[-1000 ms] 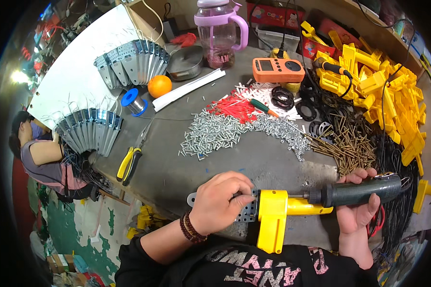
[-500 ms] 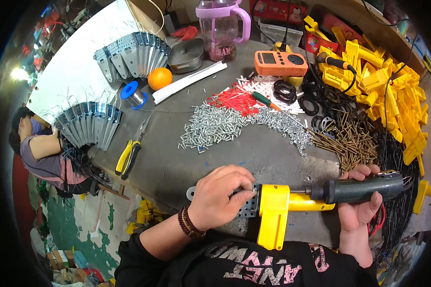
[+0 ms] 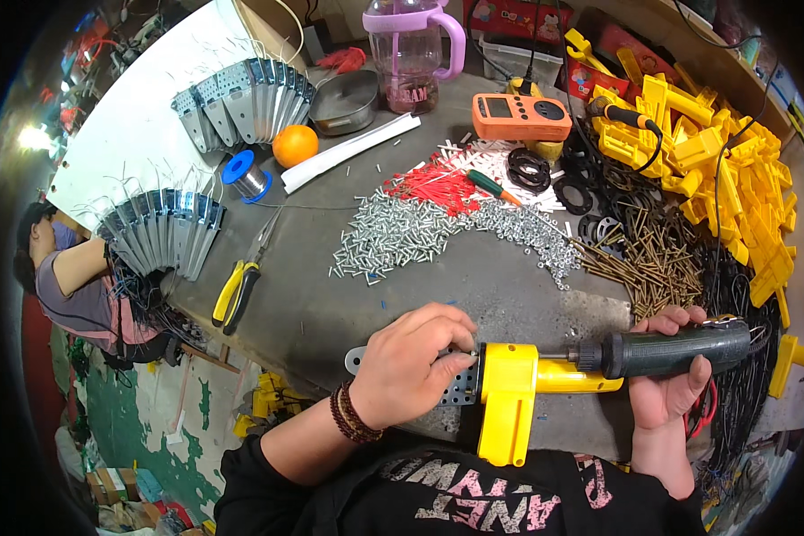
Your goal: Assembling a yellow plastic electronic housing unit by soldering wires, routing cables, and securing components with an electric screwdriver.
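Your left hand (image 3: 413, 368) is curled over the metal plate (image 3: 458, 391), thumb and fingers pinched at its edge; I can't tell if something tiny sits between the tips. Your right hand (image 3: 659, 400) is wrapped around the dark power driver (image 3: 674, 352). Its thin bit (image 3: 558, 355) points left, to the yellow part (image 3: 509, 402). That part is joined up against the plate, between your two hands, in front of your shirt. If the driver tips, the bit could slip and scratch the yellow part or poke your left fingers. If your pinch gets loose, the plate could twist.

Past your hands, the gray bench (image 3: 317, 299) has silver screws (image 3: 393, 239), small nuts (image 3: 545, 255) and long brass screws (image 3: 648, 268) in heaps. Pliers (image 3: 237, 297) lie to the left, and yellow pieces (image 3: 688, 147) pile up far right. Off left, another person (image 3: 80, 286) sits above a patchy green floor (image 3: 138, 429).
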`<state>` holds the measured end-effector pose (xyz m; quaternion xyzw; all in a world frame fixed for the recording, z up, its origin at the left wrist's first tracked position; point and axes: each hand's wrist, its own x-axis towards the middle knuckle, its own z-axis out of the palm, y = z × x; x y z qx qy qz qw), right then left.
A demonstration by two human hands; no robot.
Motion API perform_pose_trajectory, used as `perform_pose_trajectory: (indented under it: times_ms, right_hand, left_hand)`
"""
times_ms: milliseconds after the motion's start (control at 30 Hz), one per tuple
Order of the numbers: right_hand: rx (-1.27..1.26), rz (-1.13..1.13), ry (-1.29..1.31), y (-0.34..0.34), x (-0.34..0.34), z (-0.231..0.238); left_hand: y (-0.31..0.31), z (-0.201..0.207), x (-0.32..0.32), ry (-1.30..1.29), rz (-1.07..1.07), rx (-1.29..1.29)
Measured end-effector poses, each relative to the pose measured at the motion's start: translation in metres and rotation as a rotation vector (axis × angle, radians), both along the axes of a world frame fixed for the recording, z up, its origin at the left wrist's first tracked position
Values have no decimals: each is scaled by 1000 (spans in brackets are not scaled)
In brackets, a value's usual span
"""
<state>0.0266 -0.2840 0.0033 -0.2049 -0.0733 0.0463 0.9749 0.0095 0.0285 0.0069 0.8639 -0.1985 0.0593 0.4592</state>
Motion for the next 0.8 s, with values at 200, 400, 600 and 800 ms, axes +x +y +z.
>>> perform_pose_trajectory:
  times_ms: [200,400,600,800]
  right_hand:
    - [-1,4,10,1,1,-1]
    - [-14,-1,3,2,3,-3]
    - [-2,10,-35,1,5,-4]
    - [-25,27,-71,0,5,-6]
  left_hand:
    - [2,1,0,16,-28,-14]
    - [0,-4,0,-24,-16,-58]
    - [-3,-8,0,-47,4,-67]
    - [-2,-9,-1,-65,4,-66]
